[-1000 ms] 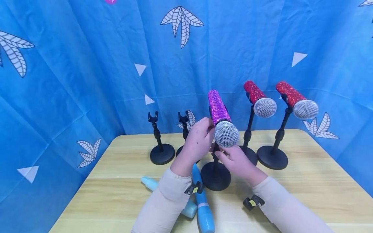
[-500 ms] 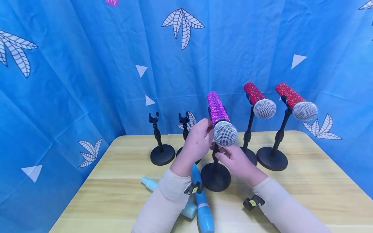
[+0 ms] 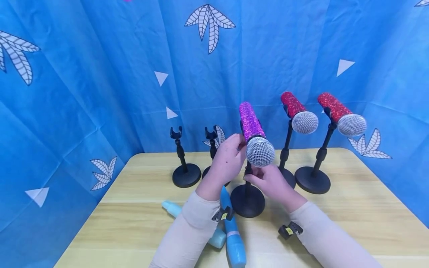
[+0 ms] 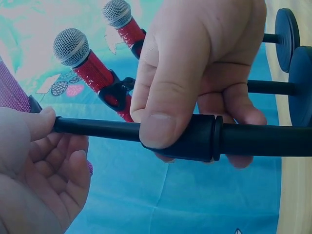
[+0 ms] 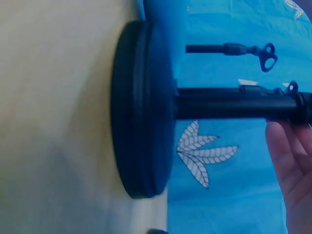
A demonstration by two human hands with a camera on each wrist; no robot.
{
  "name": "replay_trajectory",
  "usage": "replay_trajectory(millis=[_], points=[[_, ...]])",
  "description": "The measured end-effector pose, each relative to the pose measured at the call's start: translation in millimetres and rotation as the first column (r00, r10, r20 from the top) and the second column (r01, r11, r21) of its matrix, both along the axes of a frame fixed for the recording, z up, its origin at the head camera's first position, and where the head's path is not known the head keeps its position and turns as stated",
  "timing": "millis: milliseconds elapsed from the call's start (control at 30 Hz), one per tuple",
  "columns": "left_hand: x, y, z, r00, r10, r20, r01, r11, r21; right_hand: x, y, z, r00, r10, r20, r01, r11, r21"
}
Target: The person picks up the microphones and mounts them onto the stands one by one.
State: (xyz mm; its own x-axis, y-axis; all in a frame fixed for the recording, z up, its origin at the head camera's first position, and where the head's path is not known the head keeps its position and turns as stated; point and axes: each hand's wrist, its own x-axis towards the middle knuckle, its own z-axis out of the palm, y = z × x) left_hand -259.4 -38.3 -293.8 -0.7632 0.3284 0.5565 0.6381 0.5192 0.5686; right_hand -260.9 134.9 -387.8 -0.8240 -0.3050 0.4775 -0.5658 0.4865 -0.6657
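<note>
A microphone with a glittery purple handle and silver mesh head sits tilted in the clip of a black table stand. My left hand pinches the stand's thin upper pole just below the clip, with the thumb on the pole in the left wrist view. Lower down, my right hand grips the thicker collar, thumb on one side and fingers behind. The round base looks upright on the wooden table in the right wrist view. Part of the clip is hidden behind the purple handle.
Two red glitter microphones rest in stands at the right. Two stands with bare clips stand at the left. Two long light-blue tapered objects lie under my left forearm. A blue curtain hangs behind.
My right hand has turned slightly around the collar, its thumb shifting a little left. My left hand keeps its place at the upper pole. The head view has shifted slightly.
</note>
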Motion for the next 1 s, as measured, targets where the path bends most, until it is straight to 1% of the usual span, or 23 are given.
replay_trajectory(millis=[100,133,200,333,400,467,533,600,700,833,933,1000], points=[[1.0,-4,-1.6,0.999,0.017,0.028,-0.017,1.0,0.002,0.5,0,1.2,0.999,0.041,-0.025,-0.04,0.999,0.011],[1.4,-5,-1.8,0.999,0.028,0.032,-0.028,1.0,0.003,0.8,0,2.0,0.998,0.056,-0.036,-0.056,0.998,0.025],[1.6,-5,-1.4,0.999,0.03,0.027,-0.03,1.0,0.002,1.7,1,3.7,0.995,0.081,-0.052,-0.079,0.996,0.04],[0.9,-1,0.9,1.0,-0.001,0.005,0.001,1.0,-0.009,4.5,6,5.7,0.994,0.064,-0.086,-0.057,0.995,0.082],[0.5,1,2.0,1.0,-0.013,-0.01,0.012,1.0,-0.019,5.1,9,6.1,0.995,0.054,-0.088,-0.047,0.996,0.074],[0.5,2,2.6,1.0,-0.01,-0.028,0.009,1.0,-0.026,4.4,9,6.5,0.993,0.065,-0.095,-0.058,0.996,0.071],[0.5,1,2.4,0.999,0.007,-0.045,-0.008,0.999,-0.031,3.0,8,6.1,0.992,0.081,-0.096,-0.075,0.995,0.069],[1.2,0,1.7,0.999,0.02,-0.046,-0.022,0.999,-0.033,2.3,6,5.3,0.991,0.085,-0.101,-0.078,0.994,0.07],[0.6,0,0.4,0.999,0.021,-0.041,-0.022,0.999,-0.032,1.8,5,2.5,0.992,0.075,-0.097,-0.069,0.996,0.06],[0.5,0,-0.6,0.999,0.022,-0.026,-0.022,0.999,-0.023,1.5,4,-1.0,0.993,0.076,-0.089,-0.07,0.995,0.071],[1.0,0,0.2,0.999,0.022,-0.023,-0.022,0.999,-0.028,1.8,2,0.0,0.995,0.065,-0.082,-0.059,0.995,0.082],[1.6,0,1.1,0.999,0.024,-0.022,-0.025,0.999,-0.036,1.5,0,1.4,0.996,0.06,-0.065,-0.056,0.996,0.071]])
